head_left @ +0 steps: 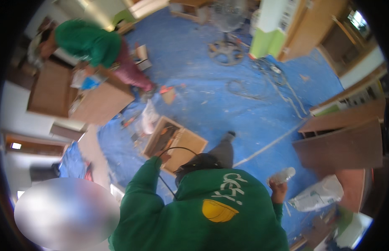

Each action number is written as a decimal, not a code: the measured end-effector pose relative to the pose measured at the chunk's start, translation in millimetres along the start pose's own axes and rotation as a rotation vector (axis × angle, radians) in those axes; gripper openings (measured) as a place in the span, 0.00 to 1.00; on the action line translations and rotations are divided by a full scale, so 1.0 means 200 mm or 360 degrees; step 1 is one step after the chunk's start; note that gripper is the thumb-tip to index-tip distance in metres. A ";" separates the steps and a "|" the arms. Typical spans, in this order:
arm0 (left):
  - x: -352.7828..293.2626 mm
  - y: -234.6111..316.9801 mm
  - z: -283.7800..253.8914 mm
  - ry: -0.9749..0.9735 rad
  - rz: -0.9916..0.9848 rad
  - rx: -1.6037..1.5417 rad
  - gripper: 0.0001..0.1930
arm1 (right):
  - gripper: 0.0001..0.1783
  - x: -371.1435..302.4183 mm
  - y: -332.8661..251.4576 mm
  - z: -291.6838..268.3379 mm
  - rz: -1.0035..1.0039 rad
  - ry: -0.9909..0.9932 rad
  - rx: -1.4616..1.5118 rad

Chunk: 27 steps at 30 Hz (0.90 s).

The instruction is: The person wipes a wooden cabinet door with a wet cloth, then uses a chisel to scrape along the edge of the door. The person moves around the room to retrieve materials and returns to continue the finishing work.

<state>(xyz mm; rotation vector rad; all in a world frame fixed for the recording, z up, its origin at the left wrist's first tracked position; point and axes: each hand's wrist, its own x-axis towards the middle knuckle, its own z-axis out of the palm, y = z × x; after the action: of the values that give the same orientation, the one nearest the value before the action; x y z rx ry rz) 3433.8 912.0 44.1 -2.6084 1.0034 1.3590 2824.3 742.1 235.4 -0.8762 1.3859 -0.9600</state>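
Note:
My right hand (pixel 279 190) is closed around a clear plastic bottle (pixel 283 175), held out on the right and tilted. My left hand (pixel 164 157) is at the near edge of an open wooden box (pixel 187 146); its fingers are small and blurred. A thin black cable (pixel 177 148) curves past that hand and back toward my green sleeve. Dark tools or scraps lie in the box's left compartment, while a light wooden panel covers its right part. Beside the right hand lies a white plastic sack (pixel 317 194) on blue floor sheeting (pixel 261 138).
A co-worker in green (pixel 88 42) bends over wooden cabinets (pixel 100 102) at the far left. A standing fan (pixel 226 46) is at the back, with loose cables (pixel 282 81) to its right. Brown panels (pixel 338 144) stand along the right. A white bag (pixel 149 117) lies beyond the box.

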 end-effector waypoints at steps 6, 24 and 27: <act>0.98 0.21 -0.23 0.0142 0.0731 0.1241 0.17 | 0.30 0.64 -0.21 0.16 0.0054 0.0057 0.0094; 1.77 4.29 -1.37 -0.0289 0.1411 -0.0554 0.09 | 0.37 2.48 -1.24 -0.07 -0.0051 0.0343 0.0062; 1.68 4.90 -1.24 -0.0456 0.1767 -0.0541 0.10 | 0.38 2.86 -1.33 -0.20 -0.0175 0.0348 -0.0153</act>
<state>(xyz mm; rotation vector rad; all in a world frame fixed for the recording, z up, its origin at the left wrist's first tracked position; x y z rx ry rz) 3204.9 -117.3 196.6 -1.8508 2.5015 2.1138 2750.8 115.4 262.7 -0.9489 1.5935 -1.1061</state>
